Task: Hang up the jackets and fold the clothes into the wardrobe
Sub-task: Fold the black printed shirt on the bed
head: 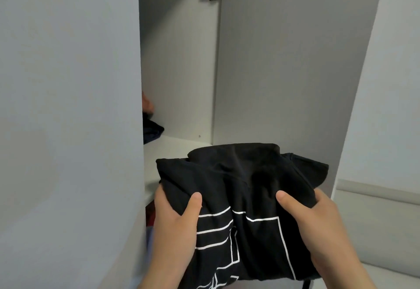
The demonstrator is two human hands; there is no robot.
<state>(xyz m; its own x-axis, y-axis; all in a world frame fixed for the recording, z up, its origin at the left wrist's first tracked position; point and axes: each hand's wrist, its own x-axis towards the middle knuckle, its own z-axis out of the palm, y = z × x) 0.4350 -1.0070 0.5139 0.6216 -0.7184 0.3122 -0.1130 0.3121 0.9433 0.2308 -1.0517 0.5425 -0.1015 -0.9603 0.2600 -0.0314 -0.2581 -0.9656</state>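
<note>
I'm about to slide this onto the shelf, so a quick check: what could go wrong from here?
The black garment is bunched at its far edge and gripped only at its sides by the left hand and right hand. If it is pushed in, the fold may collapse. It could also shove the dark clothing lying on the shelf.

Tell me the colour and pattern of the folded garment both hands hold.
Black folded garment with white line print, seen in the head view.
</note>
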